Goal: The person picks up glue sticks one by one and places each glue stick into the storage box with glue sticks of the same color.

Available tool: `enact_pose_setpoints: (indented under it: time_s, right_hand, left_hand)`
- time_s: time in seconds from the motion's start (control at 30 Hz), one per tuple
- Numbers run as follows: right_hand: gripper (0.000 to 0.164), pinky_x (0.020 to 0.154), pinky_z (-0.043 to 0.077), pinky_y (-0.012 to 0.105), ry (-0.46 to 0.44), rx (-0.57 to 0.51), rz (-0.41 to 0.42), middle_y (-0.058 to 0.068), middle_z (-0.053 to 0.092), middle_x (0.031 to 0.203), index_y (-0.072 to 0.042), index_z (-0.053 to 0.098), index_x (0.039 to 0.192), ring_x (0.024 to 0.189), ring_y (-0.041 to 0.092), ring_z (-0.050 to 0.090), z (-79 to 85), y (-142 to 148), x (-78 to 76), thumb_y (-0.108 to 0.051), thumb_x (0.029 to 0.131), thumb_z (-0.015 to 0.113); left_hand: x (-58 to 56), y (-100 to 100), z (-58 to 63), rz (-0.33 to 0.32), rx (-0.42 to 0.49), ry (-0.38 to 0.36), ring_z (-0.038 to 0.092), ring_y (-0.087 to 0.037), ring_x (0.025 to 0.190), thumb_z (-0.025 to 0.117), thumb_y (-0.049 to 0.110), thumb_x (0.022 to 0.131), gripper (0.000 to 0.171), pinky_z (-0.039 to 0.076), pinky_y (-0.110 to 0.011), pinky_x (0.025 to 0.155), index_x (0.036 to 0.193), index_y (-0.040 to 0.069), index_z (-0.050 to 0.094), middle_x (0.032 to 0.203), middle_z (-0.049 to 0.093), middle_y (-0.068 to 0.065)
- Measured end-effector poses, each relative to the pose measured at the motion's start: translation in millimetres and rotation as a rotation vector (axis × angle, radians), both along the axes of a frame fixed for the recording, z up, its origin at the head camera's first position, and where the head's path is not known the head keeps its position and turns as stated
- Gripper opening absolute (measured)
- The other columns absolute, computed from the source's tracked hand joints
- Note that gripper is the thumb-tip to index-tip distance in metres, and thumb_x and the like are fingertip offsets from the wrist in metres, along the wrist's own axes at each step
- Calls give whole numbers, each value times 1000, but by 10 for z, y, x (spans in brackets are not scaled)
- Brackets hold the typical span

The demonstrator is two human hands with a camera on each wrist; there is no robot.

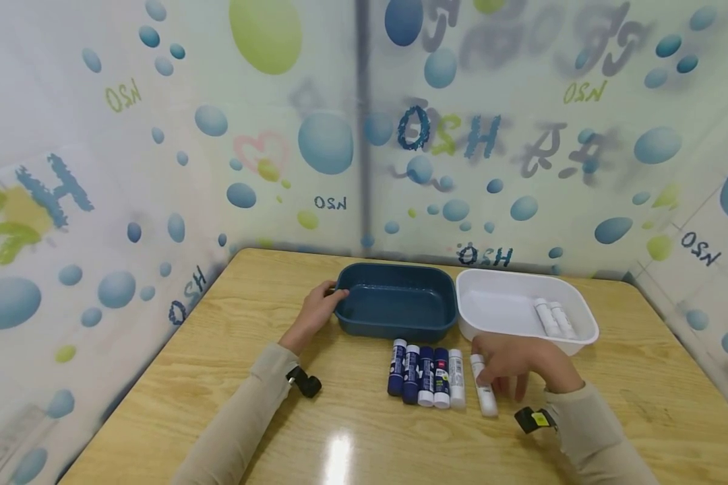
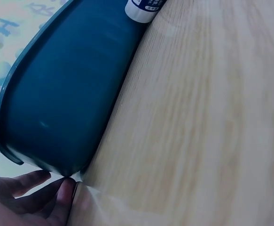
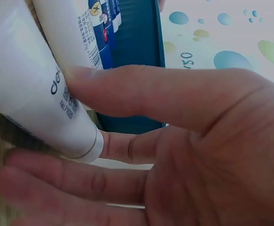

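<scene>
Right hand [image 1: 516, 360]: fingers pinching a white stick [image 1: 487, 402], lower right of centre in the head view; cannot tell if it is off the table [image 1: 249, 303]. Left hand [image 1: 318, 310]: grasping the left rim of the dark blue tray [image 1: 397, 329]. Technique (judged): firm pinch, lift clear of the row before moving sideways, tray steadied. Count: trays 2, dark blue and white tray [image 1: 500, 310]; blue-labelled sticks [image 1: 426, 374] 4, lower centre; white sticks 4: one pinched, one ending the row, two in the white tray.

Glue sticks [image 1: 426, 377], trays [image 1: 394, 331] on table [image 1: 291, 431]
</scene>
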State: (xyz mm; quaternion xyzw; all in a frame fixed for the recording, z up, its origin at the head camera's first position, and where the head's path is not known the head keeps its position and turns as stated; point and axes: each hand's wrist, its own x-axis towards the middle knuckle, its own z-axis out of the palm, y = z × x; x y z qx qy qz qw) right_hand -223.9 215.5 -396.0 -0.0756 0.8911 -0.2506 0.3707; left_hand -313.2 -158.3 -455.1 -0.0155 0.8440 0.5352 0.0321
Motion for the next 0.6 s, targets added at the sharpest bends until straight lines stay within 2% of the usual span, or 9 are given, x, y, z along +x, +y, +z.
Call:
enact_pose_setpoints:
  time_s: [0.17,0.4,0.6]
  right_hand:
    - [43,61,63,42,-3,10,-15,14,69,88,-12,51,126,75,26,70,24,6,28,-12,90,75]
    - [43,58,63,39,45,52,-2,13,69,80,-12,53,123,69,24,70,36,8,49,-10,87,76]
    - [44,61,63,39,23,83,-20,13,68,87,-13,51,125,73,23,70,45,19,21,-10,87,74]
  left_hand:
    - [-6,3,-15,4,4,-2,51,-36,142,57,40,101,59,41,-53,118,149,6,51,154,51,-19]
    - [-30,7,-43,11,0,13,53,-35,139,58,39,100,58,44,-51,116,147,5,53,151,54,-19]
    - [-28,9,-39,12,10,3,55,-34,136,58,40,100,57,45,-51,113,147,7,54,148,56,-18]
